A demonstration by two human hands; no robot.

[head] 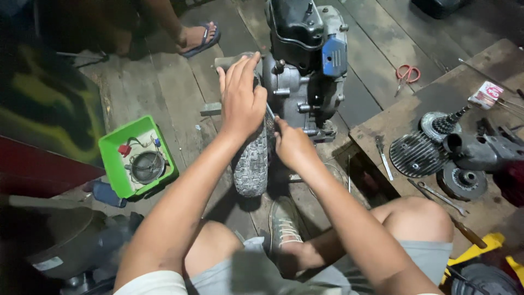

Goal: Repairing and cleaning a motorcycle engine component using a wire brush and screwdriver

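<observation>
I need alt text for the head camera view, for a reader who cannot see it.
Seated on a wooden floor, a person rests the left hand on a small tyre beside an engine, the right hand gripping a thin tool there. A green tray lies left; engine parts lie right.

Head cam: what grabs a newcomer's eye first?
The grey engine block at top centre, with the left hand resting on the small tyre against it and the right hand working at its base. Next, the bright green tray at left and engine parts, including a finned cylinder head, at right.
</observation>
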